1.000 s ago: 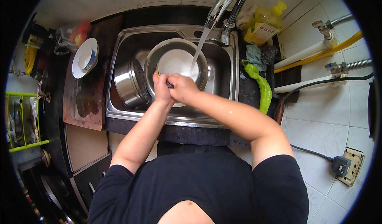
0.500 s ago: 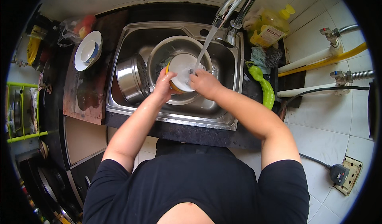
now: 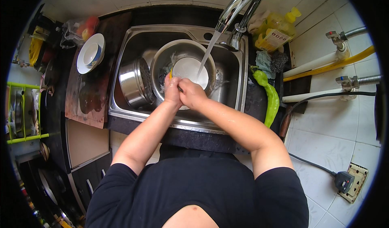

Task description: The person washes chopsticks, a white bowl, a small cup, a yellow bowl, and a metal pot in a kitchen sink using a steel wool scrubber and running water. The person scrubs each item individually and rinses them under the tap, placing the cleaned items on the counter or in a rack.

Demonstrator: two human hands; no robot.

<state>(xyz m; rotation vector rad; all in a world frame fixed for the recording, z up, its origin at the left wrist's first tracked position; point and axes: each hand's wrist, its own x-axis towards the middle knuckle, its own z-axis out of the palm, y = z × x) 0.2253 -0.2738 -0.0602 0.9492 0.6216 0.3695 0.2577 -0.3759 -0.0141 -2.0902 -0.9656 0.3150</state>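
A white bowl (image 3: 188, 69) with a yellow outer side is held tilted over a round metal basin (image 3: 162, 51) in the sink, and running water falls into it. My left hand (image 3: 172, 91) grips the bowl at its left rim, fingers wrapped round the edge. Close against it, my right hand (image 3: 191, 92) is closed at the bowl's near left side. A small dark bit shows between the two hands; what my right hand holds is mostly hidden. The chrome tap (image 3: 239, 5) pours from above right.
A steel pot (image 3: 130, 82) lies on its side left in the sink (image 3: 239, 110). On the board at left, a small bowl sits in a white dish (image 3: 83, 68). Right of the sink are a yellow soap bottle (image 3: 277, 29), a cloth (image 3: 263, 59), a scourer (image 3: 278, 60) and a green pepper (image 3: 267, 94).
My right hand has moved from inside the bowl to its near left side, beside my left hand. The bowl has shifted slightly right, and its inside shows less foam.
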